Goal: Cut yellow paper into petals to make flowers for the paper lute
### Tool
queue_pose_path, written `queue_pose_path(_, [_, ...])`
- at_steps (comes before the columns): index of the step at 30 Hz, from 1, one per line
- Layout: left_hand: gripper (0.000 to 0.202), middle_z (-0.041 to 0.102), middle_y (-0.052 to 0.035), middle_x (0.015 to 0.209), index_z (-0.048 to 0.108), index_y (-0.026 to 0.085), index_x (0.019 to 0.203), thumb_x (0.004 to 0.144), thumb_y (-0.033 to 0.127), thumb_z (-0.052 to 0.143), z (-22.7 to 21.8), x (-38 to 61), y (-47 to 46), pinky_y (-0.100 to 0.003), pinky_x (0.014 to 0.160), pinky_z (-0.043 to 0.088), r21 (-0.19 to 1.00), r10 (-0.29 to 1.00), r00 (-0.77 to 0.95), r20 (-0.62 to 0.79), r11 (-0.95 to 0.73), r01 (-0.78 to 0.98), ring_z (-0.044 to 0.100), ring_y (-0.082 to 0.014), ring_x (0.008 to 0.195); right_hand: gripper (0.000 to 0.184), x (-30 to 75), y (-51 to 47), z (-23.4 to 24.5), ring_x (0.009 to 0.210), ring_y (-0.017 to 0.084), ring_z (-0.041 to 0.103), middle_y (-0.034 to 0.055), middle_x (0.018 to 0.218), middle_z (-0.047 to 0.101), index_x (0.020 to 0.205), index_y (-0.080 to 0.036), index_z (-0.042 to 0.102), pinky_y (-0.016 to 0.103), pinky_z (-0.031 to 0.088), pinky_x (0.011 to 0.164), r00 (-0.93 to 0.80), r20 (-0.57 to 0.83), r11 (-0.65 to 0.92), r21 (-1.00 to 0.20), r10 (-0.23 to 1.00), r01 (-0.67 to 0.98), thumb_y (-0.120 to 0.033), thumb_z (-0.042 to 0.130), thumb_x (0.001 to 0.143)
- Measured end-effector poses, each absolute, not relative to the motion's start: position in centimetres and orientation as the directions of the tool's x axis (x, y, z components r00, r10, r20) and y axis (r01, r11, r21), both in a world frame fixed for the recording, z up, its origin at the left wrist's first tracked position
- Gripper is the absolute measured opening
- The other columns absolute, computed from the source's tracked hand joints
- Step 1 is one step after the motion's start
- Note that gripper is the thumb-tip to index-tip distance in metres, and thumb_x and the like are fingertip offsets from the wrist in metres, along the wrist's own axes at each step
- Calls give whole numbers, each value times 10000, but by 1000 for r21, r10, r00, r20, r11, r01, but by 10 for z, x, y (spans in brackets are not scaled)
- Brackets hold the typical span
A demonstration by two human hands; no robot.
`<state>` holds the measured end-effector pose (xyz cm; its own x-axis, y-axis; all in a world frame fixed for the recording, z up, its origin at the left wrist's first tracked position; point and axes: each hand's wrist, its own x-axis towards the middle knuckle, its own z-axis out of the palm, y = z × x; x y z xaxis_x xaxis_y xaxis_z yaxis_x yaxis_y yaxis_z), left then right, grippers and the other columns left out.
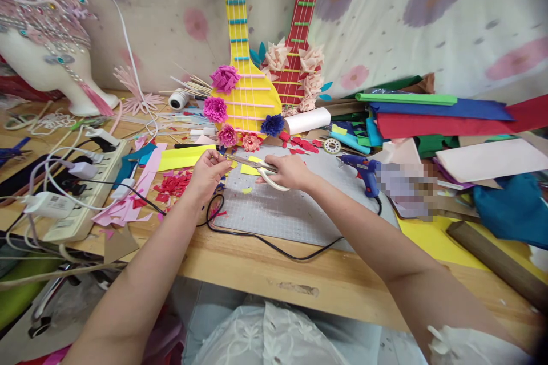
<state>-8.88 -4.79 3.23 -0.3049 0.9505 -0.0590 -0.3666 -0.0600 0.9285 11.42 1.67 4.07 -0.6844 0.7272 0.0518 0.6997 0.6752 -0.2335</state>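
My right hand is closed round the white handles of a pair of scissors, whose blades point left. At the blade tips, my left hand pinches its thumb and fingers together; what lies between them is too small to make out. Under the scissors is a grey cutting mat, with a piece of yellow paper on it near the blades. A longer yellow strip lies behind my left hand. Red and pink paper scraps are heaped to the left of that wrist.
Behind stand a yellow paper lute with flowers and a red one. A blue glue gun sits at the mat's right, its black cord crossing the front. Left is a power strip; right, stacked coloured paper.
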Motion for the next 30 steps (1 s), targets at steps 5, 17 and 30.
queue_pose_path(5, [423,536,89,599,408,185,702,477,127,762,32,-89,-49,-203,639,491,929,949,-309,-60,-61,-366,553,-52,576,476,113,18,40,641,165,538,28,695,626,806,-207,586,249,190,540,-685,46,675,-233,727,700,-660,451,756])
queue_pose_path(17, [415,562,76,589,415,191,706,479,140,760,30,-99,-53,-188,592,457,965,938,-346,10,-100,-244,551,-62,556,528,105,19,40,716,191,583,49,830,666,958,-207,557,248,233,551,-750,-3,726,-249,662,642,-678,406,772])
queue_pose_path(30, [422,571,58,599,417,184,698,472,146,772,32,-97,-54,-176,605,463,967,949,-315,1,-82,-243,549,-55,561,524,104,18,41,702,188,581,46,804,666,936,-206,559,251,234,550,-762,0,740,-239,647,629,-677,392,779])
